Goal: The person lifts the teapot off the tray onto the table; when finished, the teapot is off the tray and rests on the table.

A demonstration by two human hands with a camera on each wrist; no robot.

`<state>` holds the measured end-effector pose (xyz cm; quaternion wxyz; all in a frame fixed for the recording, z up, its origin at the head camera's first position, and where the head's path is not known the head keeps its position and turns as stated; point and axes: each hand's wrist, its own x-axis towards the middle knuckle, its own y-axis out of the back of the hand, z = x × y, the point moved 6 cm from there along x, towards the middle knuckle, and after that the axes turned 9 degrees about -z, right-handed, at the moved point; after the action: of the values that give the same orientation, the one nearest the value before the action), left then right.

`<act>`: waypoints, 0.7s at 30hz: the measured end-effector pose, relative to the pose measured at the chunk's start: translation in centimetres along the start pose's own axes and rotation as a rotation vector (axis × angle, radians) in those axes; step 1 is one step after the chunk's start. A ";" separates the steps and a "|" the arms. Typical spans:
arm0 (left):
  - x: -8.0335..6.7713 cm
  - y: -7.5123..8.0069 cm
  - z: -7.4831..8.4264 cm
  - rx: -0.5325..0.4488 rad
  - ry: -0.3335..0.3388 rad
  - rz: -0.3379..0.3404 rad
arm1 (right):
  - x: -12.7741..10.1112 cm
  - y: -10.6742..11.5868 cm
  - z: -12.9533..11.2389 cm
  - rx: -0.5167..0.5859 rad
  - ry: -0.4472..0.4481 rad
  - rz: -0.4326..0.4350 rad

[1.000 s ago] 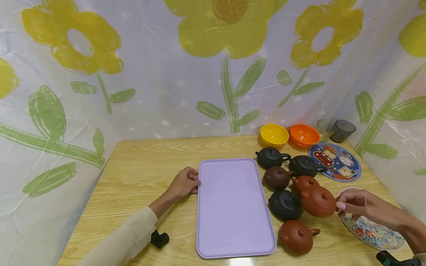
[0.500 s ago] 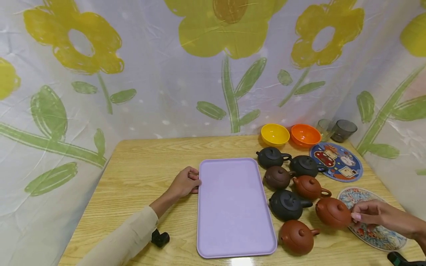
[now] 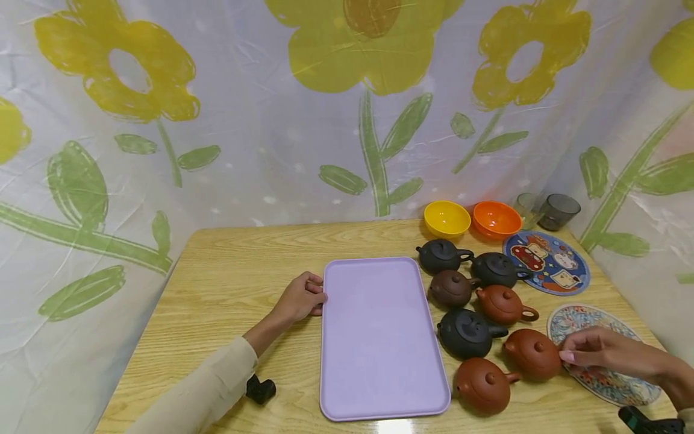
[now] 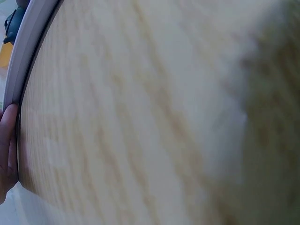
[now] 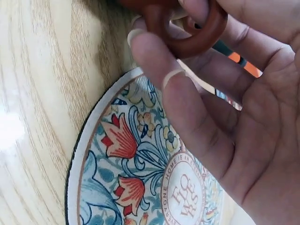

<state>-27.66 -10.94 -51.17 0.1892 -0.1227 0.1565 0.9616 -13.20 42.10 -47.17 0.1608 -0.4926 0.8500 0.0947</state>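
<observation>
My right hand [image 3: 612, 357] pinches the handle of a reddish-brown teapot [image 3: 532, 354], low over the table or on it; I cannot tell which. In the right wrist view, thumb and fingers close around the loop handle [image 5: 197, 44]. This teapot stands between a black teapot [image 3: 465, 333] and another reddish-brown teapot [image 3: 482, 386]. My left hand [image 3: 297, 298] grips the left rim of a lilac tray [image 3: 385, 337], which has nothing on it. In the left wrist view only some fingers [image 4: 7, 140] show against the tray's edge.
Behind stand a dark brown teapot [image 3: 451, 288], a red-brown teapot [image 3: 501, 303] and black teapots [image 3: 494, 269]. Yellow [image 3: 447, 220] and orange bowls [image 3: 496, 220] and cups [image 3: 558, 212] stand farther back. A blue round mat [image 3: 564, 262] and a floral mat [image 3: 575, 319] lie right.
The right hand carries the reddish-brown teapot from over the red-brown one toward the right and front, then slightly back left between its neighbours. The left hand and tray stay put.
</observation>
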 end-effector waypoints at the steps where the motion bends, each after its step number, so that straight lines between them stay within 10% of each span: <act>1: 0.0 0.0 0.0 -0.002 -0.001 0.002 | 0.1 0.1 0.0 -0.008 -0.007 0.015; 21: -0.1 0.0 0.0 0.001 0.001 0.004 | -0.5 1.0 1.1 -0.028 -0.105 0.126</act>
<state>-27.58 -10.98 -51.10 0.1872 -0.1229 0.1575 0.9618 -13.66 43.33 -48.03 0.1920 -0.4349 0.8682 0.1422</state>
